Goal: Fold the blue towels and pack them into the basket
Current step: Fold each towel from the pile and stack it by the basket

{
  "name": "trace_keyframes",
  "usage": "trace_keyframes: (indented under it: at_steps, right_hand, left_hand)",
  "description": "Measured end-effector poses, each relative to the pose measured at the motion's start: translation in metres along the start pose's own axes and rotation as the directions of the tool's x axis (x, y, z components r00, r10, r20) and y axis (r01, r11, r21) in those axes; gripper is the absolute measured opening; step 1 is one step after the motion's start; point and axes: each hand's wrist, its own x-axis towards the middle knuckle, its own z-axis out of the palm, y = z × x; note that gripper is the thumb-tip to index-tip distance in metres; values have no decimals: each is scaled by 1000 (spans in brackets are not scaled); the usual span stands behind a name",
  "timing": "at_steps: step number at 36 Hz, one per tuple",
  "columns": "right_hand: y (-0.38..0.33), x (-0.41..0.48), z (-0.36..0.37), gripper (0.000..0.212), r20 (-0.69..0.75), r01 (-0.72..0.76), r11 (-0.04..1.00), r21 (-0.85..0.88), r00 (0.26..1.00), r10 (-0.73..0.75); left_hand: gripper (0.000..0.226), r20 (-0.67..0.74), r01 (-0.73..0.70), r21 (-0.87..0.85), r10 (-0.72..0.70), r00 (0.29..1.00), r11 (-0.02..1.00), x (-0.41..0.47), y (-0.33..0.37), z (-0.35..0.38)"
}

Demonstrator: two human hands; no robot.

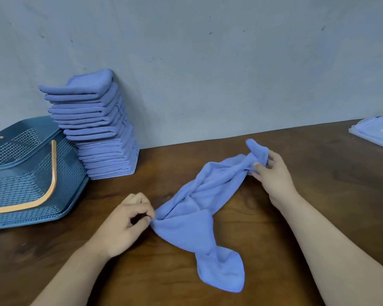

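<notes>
Currently in hand: we are opening out one loose blue towel (199, 208) on the wooden table (341, 177). It lies twisted and bunched at centre frame, so we judge that the fold itself has not yet begun.
Basket: the blue mesh basket (73, 173) sits at the left edge of the frame with its orange handle (52, 173) lying down across it. We see no towel in the part that shows.
Stack: a tall pile of folded blue towels (102, 133) stands just beside the basket on its right and tilts toward the wall (208, 62). By our reading, the packing is all left to do.
Left hand: our left hand (122, 226) is left of centre in the lower frame. Its thumb and forefinger pinch the towel's near-left edge, the other fingers are curled in, and the forearm is low over the table.
Towel's lie: it runs diagonally from upper right to a loose pointed tail on the table at lower centre.
Right hand: our right hand (274, 173) is right of centre. Its thumb pinches the gathered far end against fingers partly hidden behind the cloth, and the rest are loosely spread.
Next move: we think the two pinches must draw apart to take out the twist. Then we need to find true corners and lay the cloth flat.
Far right: a clear plastic lid (376, 133) lies at the frame's right edge, well apart from the towel.
</notes>
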Motion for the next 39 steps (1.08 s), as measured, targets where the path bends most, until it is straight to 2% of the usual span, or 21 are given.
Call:
trace_keyframes:
  at_steps: [3, 5, 7, 9, 11, 13, 15, 17, 21, 24, 27, 29, 31, 32, 34, 35, 38, 39]
  right_hand:
    - [-4, -10, 7, 69, 40, 140, 956, -258, 990, -134]
    - [-4, -16, 12, 79, 43, 173, 898, -405, 984, -170]
    - [-4, -21, 16, 76, 46, 207, 776, -595, 973, -225]
    - [-6, -27, 20, 64, 123, 269, 658, -704, 958, -260]
    - [-10, -34, 26, 54, 189, 239, 630, -739, 971, -148]
    - [-6, -39, 33, 57, 261, 245, 576, -780, 964, -56]
    - [-1, -42, 40, 63, 321, 294, 517, -804, 946, -39]
    - [2, -39, 45, 66, 376, 335, 520, -786, 926, -27]
    - [5, -11, 52, 57, 520, 467, 479, -743, 854, -25]
    - [0, 12, 57, 47, 632, 539, 511, -669, 775, 11]
    - [1, 23, 61, 48, 632, 544, 566, -619, 773, -52]
    - [4, 22, 61, 50, 580, 560, 554, -616, 798, -162]
    - [8, 20, 59, 53, 506, 565, 474, -675, 823, -260]
    - [10, 20, 57, 53, 476, 551, 456, -698, 834, -280]
    - [11, 22, 56, 47, 440, 512, 496, -702, 859, -263]
    - [12, 23, 55, 42, 429, 491, 529, -692, 869, -246]
    - [12, 23, 52, 37, 368, 434, 606, -666, 898, -239]
    - [11, 23, 50, 38, 346, 415, 619, -667, 908, -235]
  left_hand:
    - [26, -124, -55, 45, 60, 990, 998, 4, 12, 2]
    - [22, -135, -111, 51, 117, 984, 993, 11, 29, 8]
    - [20, 10, -103, -22, 103, 995, 994, 19, 47, 18]
    - [33, 195, -89, -32, 94, 976, 995, 22, 58, 30]
    - [44, 305, -117, 32, 102, 947, 993, 22, 60, 40]
    - [46, 349, -73, 10, 65, 935, 997, 21, 59, 41]
    - [30, 361, -7, -72, 32, 932, 997, 21, 56, 39]
    - [16, 368, 52, -174, 16, 930, 983, 19, 52, 36]
    - [11, 447, 142, -428, 73, 891, 893, 14, 47, 20]
    - [23, 502, 202, -561, 135, 854, 803, 11, 41, 9]
    - [55, 425, 174, -620, 141, 894, 765, 10, 33, 5]
    - [67, 295, 160, -605, 34, 955, 780, 14, 29, 8]
    - [63, 105, 145, -565, -103, 989, 812, 24, 26, 11]
    - [52, 23, 142, -500, -150, 988, 854, 32, 24, 13]
    - [21, -91, 137, -265, -166, 982, 955, 49, 20, 18]
    - [14, -86, 132, -145, -146, 986, 981, 56, 19, 21]
    - [28, 35, 140, 90, -143, 989, 986, 66, 16, 36]
    - [26, 41, 118, 158, -126, 991, 980, 67, 16, 41]
